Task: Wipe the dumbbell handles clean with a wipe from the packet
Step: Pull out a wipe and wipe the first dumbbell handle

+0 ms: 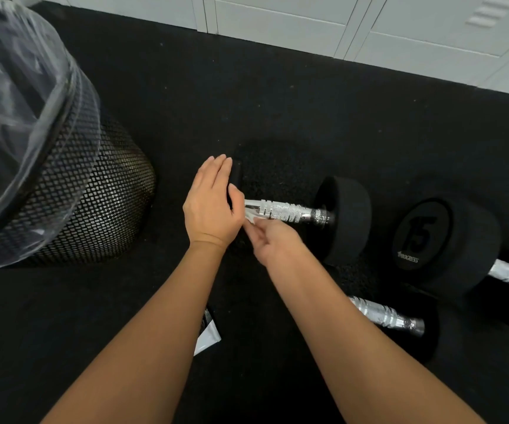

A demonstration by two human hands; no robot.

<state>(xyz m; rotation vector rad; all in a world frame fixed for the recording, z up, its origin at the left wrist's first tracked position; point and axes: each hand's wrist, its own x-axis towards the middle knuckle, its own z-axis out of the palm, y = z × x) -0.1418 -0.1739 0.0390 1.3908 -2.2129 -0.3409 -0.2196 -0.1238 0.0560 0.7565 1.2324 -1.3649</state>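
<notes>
A black dumbbell lies on the dark floor, its knurled chrome handle (pixel 286 212) running between its two heads; the right head (pixel 346 220) shows fully. My left hand (pixel 213 203) covers the left head, fingers flat over it and thumb hooked around. My right hand (pixel 273 240) pinches a white wipe (pixel 251 216) against the handle's left end. The wipe packet (pixel 209 335), white and black, lies on the floor, half hidden under my left forearm.
A second dumbbell marked 15 (pixel 427 237) lies at the right, and a third dumbbell's handle (pixel 384 315) shows nearer me. A black mesh bin (pixel 94 203) with a clear liner stands at the left. Pale lockers (pixel 339 29) line the far edge of the rubber floor.
</notes>
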